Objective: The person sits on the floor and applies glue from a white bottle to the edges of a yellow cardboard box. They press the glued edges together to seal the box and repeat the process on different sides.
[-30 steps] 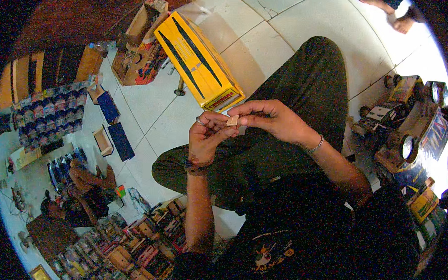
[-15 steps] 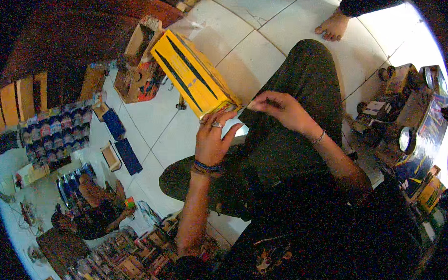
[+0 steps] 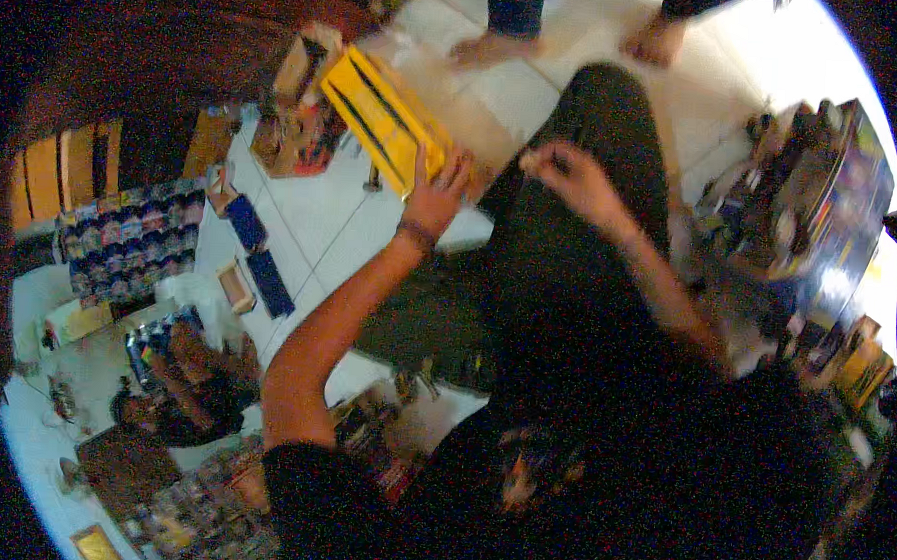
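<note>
Had the left hand laid over the near end of the long yellow rectangular box with black stripes, thumb apart from fingers and fairly wide; could not tell firm grip from light touch. Saw that box on the white-tiled floor, toward its far left corner, slanting away from the dark-trousered leg. Held the right hand clear of the box, over that leg, with thumb and fingers pinched narrow, apparently on a small pale tan piece, though too blurred to be certain.

Noticed, just left of the box, a brown open-topped carton with red patches. Nearer the floor's left edge, found two flat dark blue rectangular pieces and, beside the lower one, a shallow wooden tray. Made out another person in dark clothing toward the near left corner, two bare feet toward the far edge, and a blurred heap of mixed objects along the right edge.
</note>
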{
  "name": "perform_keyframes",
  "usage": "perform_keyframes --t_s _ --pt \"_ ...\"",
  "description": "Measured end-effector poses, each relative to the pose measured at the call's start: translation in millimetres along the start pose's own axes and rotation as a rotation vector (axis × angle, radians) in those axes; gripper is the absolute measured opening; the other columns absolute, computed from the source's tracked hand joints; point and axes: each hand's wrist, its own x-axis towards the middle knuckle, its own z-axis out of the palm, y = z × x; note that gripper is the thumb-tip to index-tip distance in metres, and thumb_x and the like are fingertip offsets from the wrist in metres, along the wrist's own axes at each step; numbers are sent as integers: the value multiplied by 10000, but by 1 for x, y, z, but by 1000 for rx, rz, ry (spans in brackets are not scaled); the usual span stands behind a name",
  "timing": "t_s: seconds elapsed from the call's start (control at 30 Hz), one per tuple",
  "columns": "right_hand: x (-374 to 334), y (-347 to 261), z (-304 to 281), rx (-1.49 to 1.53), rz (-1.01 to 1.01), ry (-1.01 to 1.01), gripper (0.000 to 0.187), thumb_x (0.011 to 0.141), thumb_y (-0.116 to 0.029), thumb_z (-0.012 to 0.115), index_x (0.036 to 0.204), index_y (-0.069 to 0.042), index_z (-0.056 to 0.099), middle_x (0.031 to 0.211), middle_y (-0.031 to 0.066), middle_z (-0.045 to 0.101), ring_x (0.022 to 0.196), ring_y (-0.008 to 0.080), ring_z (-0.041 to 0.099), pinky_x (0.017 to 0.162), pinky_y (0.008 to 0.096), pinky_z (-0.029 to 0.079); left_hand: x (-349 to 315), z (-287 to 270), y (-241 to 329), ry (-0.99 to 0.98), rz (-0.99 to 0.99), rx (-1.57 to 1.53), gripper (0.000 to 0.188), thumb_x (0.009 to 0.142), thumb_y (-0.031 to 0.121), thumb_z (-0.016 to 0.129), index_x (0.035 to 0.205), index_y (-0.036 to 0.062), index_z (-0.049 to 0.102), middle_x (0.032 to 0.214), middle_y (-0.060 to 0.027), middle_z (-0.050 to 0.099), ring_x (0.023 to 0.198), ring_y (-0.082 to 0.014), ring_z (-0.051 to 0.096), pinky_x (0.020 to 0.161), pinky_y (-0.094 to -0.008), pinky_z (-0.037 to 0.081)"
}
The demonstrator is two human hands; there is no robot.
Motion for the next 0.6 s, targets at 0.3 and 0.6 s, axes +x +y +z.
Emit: perform_keyframes --t_s 0.3,0.6 --pt "-139 -139 91 -163 250 -155 333 944 -357 689 1058 -45 669 961 54 696 909 132 628 858 313 510 -177 -199 90 -15 -225 188 484 960 231 452 1444 260 447 1590 -47 311 1510 -256 194 1120 -756 156" --pt "-122 -194 65 -370 -24 -93 188 931 -224 701 1017 -63 658 958 22 688 874 160 627 816 312 513 -192 -412 22 286 -296 -517 597 897 350 660 1437 161 488 1547 -140 356 1452 -332 298 1160 -535 291"
